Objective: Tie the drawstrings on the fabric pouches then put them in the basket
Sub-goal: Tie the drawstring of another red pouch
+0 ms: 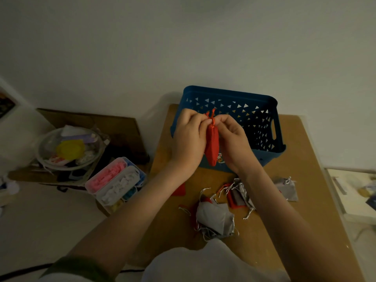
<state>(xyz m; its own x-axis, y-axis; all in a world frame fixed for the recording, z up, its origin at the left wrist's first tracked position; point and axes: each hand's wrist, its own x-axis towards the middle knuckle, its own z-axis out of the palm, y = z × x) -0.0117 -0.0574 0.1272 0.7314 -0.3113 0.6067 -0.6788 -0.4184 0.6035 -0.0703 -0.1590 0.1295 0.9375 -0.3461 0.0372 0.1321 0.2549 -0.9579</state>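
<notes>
Both hands are holding a red pouch [212,145] upright in front of the blue basket [262,153]: left hand [188,139] and right hand [234,139] are each pinching the gathered neck, drawstring ends [210,114] sticking up between the fingertips. The pouch is hanging limp, apparently light and soft; the cords are probably best gripped near the neck
</notes>
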